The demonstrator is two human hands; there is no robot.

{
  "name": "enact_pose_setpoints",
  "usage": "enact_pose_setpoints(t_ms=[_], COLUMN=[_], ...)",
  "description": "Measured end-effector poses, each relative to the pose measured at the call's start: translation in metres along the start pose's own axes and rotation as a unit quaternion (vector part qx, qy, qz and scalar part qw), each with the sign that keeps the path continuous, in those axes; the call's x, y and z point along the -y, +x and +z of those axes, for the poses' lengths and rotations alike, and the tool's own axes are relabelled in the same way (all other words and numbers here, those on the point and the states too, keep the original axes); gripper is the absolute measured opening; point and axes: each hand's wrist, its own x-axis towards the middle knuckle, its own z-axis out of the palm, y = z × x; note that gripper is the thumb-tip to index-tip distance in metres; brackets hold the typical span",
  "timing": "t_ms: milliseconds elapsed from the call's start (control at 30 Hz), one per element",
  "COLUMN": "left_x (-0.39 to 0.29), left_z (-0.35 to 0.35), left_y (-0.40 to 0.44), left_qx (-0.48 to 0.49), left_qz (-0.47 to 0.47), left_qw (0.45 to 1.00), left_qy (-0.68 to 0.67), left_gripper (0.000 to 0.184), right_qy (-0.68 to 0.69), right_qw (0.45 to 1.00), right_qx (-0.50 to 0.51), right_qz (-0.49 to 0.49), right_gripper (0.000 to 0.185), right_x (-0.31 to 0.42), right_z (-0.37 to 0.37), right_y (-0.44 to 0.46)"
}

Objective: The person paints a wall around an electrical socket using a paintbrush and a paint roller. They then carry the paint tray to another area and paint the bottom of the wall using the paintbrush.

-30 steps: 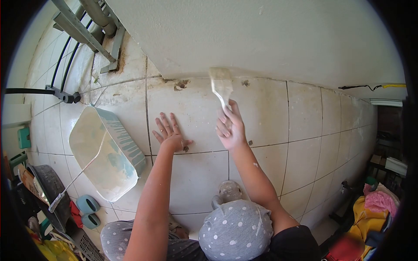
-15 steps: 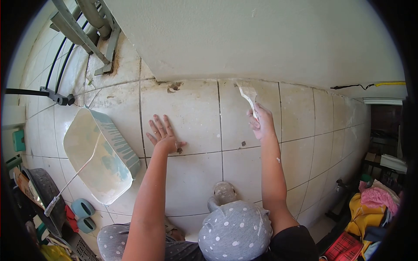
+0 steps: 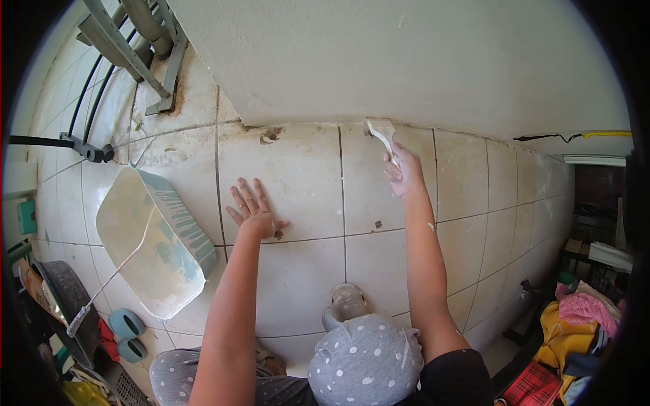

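In my right hand is a white-handled paintbrush, gripped by its handle. Its bristle end meets the bottom of the pale wall, where the wall joins the tiled floor. My left hand lies flat on a floor tile with its fingers spread, and nothing is in it. Left of that hand stands a paint-streaked tub, with whitish and light-blue smears inside. A thin paint roller handle leans across the tub's rim, its whitish end outside.
A metal stand with pipes rises at the upper left. Blue-grey slippers lie at lower left beside stacked household items. Folded clothes are heaped at lower right. A small cup-like container sits by my knee.
My right hand has moved slightly forward and up with the paintbrush, bringing its bristles against the wall's lower edge. My left hand stays in place on the floor.
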Motion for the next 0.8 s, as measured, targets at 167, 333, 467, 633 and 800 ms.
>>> enact_pose_setpoints(t_ms=[167, 333, 467, 633, 800], left_x=[0.003, 0.005, 0.003, 0.005, 0.005], left_z=[0.005, 0.009, 0.006, 0.009, 0.008], left_y=[0.003, 0.006, 0.004, 0.004, 0.002], left_qx=[-0.017, -0.03, -0.025, -0.028, -0.036], left_qz=[0.009, 0.013, 0.011, 0.012, 0.017], left_qw=[1.0, 0.999, 1.0, 0.999, 0.999], left_qy=[-0.005, -0.003, -0.009, -0.01, -0.018], left_gripper=[0.136, 0.137, 0.137, 0.137, 0.137], right_qy=[0.036, 0.092, 0.094, 0.073, 0.066], right_qw=[0.999, 0.995, 0.995, 0.997, 0.997], right_qx=[0.023, 0.01, -0.012, -0.023, -0.036], right_qz=[-0.029, -0.04, -0.012, 0.008, -0.011], right_gripper=[0.016, 0.015, 0.015, 0.017, 0.017], right_x=[-0.008, -0.024, -0.052, -0.066, -0.051], right_z=[-0.004, -0.004, -0.021, -0.041, -0.035], right_y=[-0.007, -0.034, -0.053, -0.057, -0.045])
